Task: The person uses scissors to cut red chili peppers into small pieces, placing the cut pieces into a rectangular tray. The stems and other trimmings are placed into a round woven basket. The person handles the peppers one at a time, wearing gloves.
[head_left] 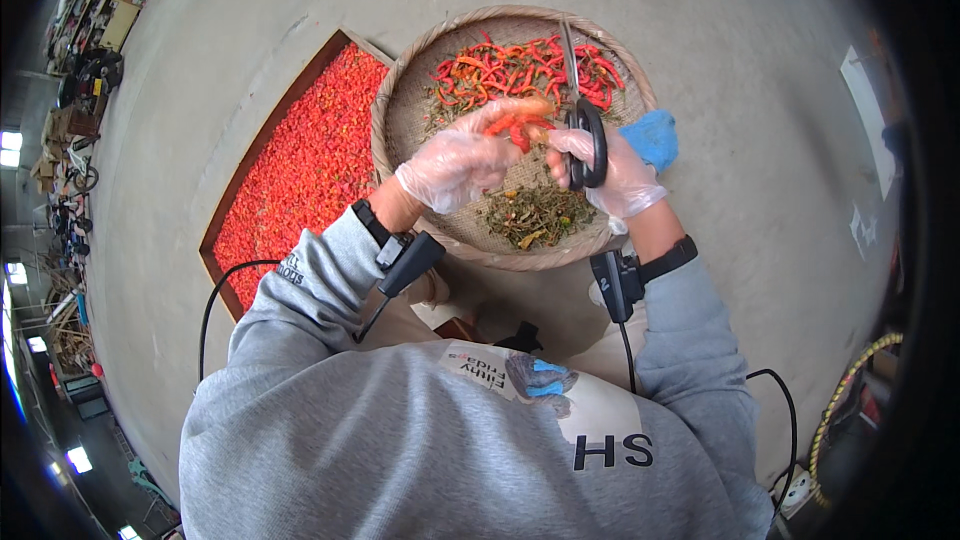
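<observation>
Over a round woven basket [650,90], my left hand [455,165], in a clear plastic glove, is closed around a few red chili peppers [520,128]. Just beside it, my right hand [628,175], gloved alike, grips a pair of scissors [590,145] with black handles. Their blades point away from me, and I cannot tell how far apart they are. The right fingertips come close to the held peppers; whether they touch is unclear. Whole red chilies [530,70] lie in the far part of the basket. A heap of green-brown stems [537,215] sits in its near part.
Left of the basket, a wooden tray [235,195] is filled with small red chili pieces [300,145]. A blue cloth-like thing [652,138] shows at the basket's right rim. Shelves and clutter [90,70] line the far left. A yellow hose-like coil [835,410] lies at the right.
</observation>
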`<move>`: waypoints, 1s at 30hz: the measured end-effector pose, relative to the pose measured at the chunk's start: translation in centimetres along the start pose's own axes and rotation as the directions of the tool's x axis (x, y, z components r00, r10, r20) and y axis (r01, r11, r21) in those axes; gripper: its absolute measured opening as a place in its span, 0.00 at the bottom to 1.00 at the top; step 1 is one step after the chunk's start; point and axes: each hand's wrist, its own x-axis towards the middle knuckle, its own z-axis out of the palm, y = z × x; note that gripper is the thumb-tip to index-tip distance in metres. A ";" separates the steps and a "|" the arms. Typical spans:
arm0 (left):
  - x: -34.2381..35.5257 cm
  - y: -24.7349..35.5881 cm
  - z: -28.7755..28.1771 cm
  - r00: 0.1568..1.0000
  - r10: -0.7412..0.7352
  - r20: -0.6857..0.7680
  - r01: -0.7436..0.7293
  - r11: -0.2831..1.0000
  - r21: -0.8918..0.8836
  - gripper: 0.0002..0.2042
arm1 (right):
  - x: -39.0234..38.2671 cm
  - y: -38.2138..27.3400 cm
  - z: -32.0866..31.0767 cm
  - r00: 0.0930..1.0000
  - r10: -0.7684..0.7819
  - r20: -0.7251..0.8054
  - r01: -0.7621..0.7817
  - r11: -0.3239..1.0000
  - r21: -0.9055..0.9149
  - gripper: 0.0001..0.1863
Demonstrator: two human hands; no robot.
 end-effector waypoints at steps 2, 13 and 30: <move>-0.1 -0.7 -0.1 0.999 0.028 -0.028 -0.024 0.991 0.133 0.19 | -0.1 0.1 0.1 0.991 0.135 0.014 -0.134 0.991 -0.016 0.14; 3.8 -3.7 -11.1 0.920 0.053 -0.387 0.133 0.889 0.437 0.17 | 0.7 -1.3 -1.2 0.955 -0.079 -0.286 -0.004 0.961 -0.277 0.18; 17.2 -6.3 -29.5 0.948 0.270 -0.170 0.228 -0.200 0.953 0.05 | -0.3 -2.2 -1.5 0.972 -0.060 -0.227 -0.002 0.965 -0.264 0.13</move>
